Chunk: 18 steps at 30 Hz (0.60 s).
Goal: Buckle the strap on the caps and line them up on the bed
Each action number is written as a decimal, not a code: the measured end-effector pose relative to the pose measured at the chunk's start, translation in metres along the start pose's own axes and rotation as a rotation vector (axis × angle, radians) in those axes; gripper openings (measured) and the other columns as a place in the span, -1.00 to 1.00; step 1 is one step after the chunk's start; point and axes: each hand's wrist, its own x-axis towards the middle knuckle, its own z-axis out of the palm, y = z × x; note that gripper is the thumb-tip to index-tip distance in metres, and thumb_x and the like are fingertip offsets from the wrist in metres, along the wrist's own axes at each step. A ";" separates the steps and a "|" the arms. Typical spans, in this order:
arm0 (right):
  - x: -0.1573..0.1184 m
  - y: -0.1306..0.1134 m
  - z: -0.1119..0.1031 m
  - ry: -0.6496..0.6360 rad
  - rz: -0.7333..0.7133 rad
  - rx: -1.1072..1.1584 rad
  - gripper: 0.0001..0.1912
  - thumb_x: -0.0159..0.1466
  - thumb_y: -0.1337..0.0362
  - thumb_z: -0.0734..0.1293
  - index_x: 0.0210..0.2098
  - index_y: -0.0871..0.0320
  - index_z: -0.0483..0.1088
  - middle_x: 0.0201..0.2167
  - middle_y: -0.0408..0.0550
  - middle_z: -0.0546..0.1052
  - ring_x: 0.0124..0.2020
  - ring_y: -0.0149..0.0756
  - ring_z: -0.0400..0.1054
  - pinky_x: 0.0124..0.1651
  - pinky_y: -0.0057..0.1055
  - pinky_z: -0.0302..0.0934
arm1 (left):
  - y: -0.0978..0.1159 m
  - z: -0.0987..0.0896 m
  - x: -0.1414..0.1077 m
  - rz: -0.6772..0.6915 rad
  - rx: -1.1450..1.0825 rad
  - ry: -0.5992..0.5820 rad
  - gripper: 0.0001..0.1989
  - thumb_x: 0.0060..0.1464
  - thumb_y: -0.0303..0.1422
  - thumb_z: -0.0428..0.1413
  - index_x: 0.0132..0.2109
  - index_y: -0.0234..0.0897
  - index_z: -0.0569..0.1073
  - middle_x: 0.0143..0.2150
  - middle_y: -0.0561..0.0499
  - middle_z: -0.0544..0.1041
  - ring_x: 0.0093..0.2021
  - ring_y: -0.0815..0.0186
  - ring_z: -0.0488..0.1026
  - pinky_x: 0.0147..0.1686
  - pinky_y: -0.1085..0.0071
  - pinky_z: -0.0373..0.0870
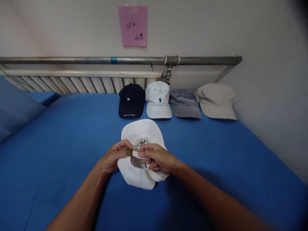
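Blue cloth-covered flat surface (pixel 60 154) spread under everything; both forearms came in from the near edge. Beyond the fingers, along the far edge under a grey metal pipe rail (pixel 96 60), sat a row of four caps: navy baseball cap (pixel 131 101), white cap with a small dark logo (pixel 158 100), grey cap (pixel 185 103), beige cap (pixel 216 101). Pink paper note (pixel 133 26) hung on the wall above

White fabric baseball cap (pixel 141 154) lay directly under the fingers, rear opening turned up towards the camera, brim pointing away towards the row

Left hand (pixel 113 158): thumb and forefinger pinched shut on the small brass-coloured metal buckle (pixel 129 151) of the rear strap. Right hand (pixel 157 158): fingers curled closed, fingertips nipping the narrow white adjuster strap (pixel 137 155) just beside the buckle, lower fingers hooked under the cap's rear band. The two sets of fingertips nearly met

Judgement: step in hand was adjusting the rear strap through the buckle. Whether tightening or loosening could not be told. Next move would call for holding the buckle steady while the strap is drawn evenly, without twisting it
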 end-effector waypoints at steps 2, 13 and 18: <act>0.000 0.001 0.001 0.004 -0.020 0.016 -0.78 0.13 0.19 0.37 -0.40 0.14 0.24 -0.68 -0.36 0.24 -0.78 -0.69 -0.22 -0.71 -0.59 -0.40 | 0.000 0.001 0.000 -0.007 0.001 0.005 -0.77 -0.20 -0.29 0.39 -0.41 -0.28 0.53 -0.57 0.01 0.54 -0.63 0.44 0.39 -0.60 0.61 0.26; 0.000 0.004 0.002 -0.006 -0.023 0.048 -0.76 0.13 0.18 0.39 -0.40 0.14 0.24 -0.67 -0.36 0.22 -0.77 -0.69 -0.21 -0.70 -0.60 -0.40 | 0.000 0.003 0.001 0.025 0.012 -0.027 -0.78 -0.15 -0.32 0.38 -0.35 -0.29 0.54 -0.57 0.03 0.54 -0.61 0.46 0.41 -0.59 0.64 0.26; 0.000 0.004 0.001 -0.013 -0.014 0.070 -0.77 0.14 0.20 0.37 -0.41 0.13 0.22 -0.68 -0.37 0.20 -0.77 -0.68 -0.22 -0.70 -0.60 -0.41 | -0.001 0.001 0.001 0.031 0.027 0.004 -0.76 -0.18 -0.31 0.39 -0.34 -0.26 0.53 -0.55 0.04 0.54 -0.60 0.45 0.42 -0.57 0.61 0.30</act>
